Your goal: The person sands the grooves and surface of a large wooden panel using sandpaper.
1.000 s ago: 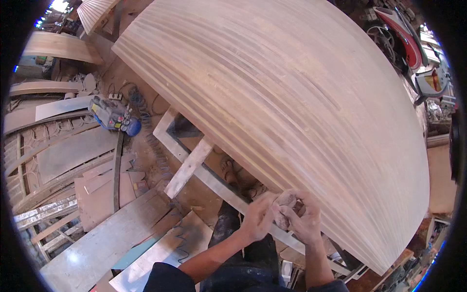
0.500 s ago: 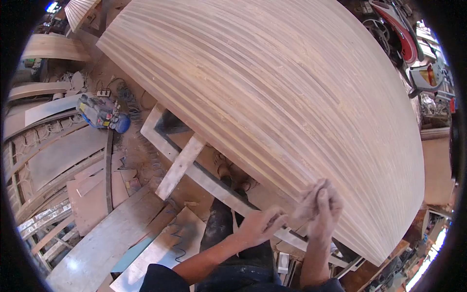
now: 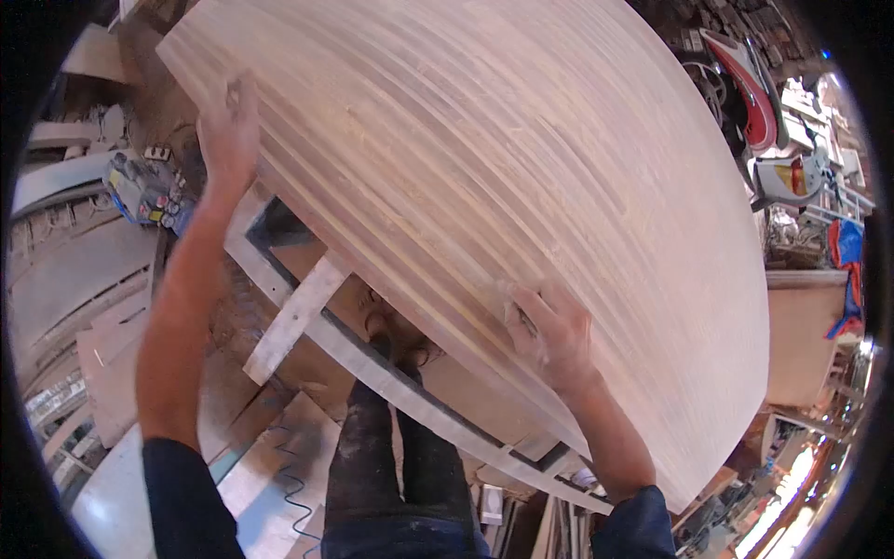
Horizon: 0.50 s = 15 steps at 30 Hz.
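Observation:
A large curved panel of glued wooden strips (image 3: 447, 177), pale with sanding dust, fills the middle of the head view. Over its far left end is my left hand (image 3: 230, 140), smeared by motion, so I cannot tell how its fingers lie or whether they touch the wood. My right hand (image 3: 554, 335) rests on the panel's near right part. Its dusty fingers are curled closed, with a pale edge at the fingertips that I cannot make out. Beneath the panel's near edge runs a frame (image 3: 410, 391) with a short wooden crosspiece (image 3: 298, 317).
A dusty machine with gauges (image 3: 149, 191) stands on the floor at left, near stacked boards (image 3: 84, 289). A coiled hose (image 3: 293, 494) lies by my legs. A red and white motorbike (image 3: 745, 93) is beyond the panel at right.
My left hand has swung far left, from beside my right hand to the panel's left end. My right hand has moved up and left onto the wood. The view has shifted.

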{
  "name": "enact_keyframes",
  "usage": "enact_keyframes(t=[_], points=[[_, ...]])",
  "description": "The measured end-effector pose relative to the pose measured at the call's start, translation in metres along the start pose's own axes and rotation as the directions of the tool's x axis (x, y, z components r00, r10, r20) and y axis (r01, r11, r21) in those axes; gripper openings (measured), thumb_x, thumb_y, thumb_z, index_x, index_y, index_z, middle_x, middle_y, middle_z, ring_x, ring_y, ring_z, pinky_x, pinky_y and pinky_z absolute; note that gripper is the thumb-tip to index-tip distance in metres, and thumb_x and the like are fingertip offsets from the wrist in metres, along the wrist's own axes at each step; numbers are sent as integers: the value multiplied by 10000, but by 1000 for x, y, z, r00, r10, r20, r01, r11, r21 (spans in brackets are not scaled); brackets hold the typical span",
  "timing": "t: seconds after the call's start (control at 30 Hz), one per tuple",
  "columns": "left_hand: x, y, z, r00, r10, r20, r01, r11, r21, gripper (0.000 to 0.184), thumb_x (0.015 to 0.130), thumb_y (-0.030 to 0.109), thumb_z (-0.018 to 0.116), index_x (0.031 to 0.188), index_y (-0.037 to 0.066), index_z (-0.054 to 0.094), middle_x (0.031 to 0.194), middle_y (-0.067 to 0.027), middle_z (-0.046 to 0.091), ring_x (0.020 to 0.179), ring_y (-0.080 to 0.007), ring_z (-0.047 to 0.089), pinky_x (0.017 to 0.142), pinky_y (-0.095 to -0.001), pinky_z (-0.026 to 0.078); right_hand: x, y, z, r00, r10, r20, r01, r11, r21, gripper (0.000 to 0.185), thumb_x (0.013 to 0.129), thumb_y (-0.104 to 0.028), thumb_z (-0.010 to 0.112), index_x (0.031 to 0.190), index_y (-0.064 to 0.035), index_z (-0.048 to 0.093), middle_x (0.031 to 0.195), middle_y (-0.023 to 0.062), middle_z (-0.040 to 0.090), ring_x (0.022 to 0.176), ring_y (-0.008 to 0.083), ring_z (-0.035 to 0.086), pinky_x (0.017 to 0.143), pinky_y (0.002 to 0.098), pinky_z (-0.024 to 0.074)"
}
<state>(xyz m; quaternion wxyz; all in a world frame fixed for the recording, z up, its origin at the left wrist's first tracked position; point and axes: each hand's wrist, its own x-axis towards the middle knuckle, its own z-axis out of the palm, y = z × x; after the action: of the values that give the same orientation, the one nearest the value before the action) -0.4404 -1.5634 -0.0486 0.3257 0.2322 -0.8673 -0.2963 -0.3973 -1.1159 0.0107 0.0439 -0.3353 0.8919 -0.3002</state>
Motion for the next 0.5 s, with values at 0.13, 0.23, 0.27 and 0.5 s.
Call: enact_keyframes(t=[0.13,0.23,0.27,0.5], points=[[77,-106,27,995,-96,-30,99,872,480,566,990,485,496,1406,102,513,1415,-169,545,1324,-382,492,1075,-510,407,-15,12,3,996,-48,78,55,994,-94,291,794,-26,768,1076,-75,716,874,98,656,690,257,621,606,378,518],[70,-106,33,972,-210,-100,229,782,579,650,977,556,447,1470,133,455,1552,-155,413,1454,-394,339,1121,-577,349,-9,13,11,991,-132,8,132,982,-135,319,749,1,795,1053,-59,715,864,84,658,695,235,626,586,361,510],[66,-97,38,963,-234,-132,266,761,591,673,972,574,435,1487,140,443,1598,-149,355,1490,-406,274,1128,-605,329,-1,9,16,988,-154,-17,150,979,-136,319,742,8,804,1043,-54,717,854,80,656,698,229,628,586,349,509],[75,-130,44,957,-262,-121,281,743,608,795,968,672,356,1588,177,309,1669,-131,222,1524,-412,181,1193,-593,222,0,11,18,986,-165,12,165,976,-144,316,743,17,812,1044,-31,727,833,78,655,704,217,637,595,321,512]])
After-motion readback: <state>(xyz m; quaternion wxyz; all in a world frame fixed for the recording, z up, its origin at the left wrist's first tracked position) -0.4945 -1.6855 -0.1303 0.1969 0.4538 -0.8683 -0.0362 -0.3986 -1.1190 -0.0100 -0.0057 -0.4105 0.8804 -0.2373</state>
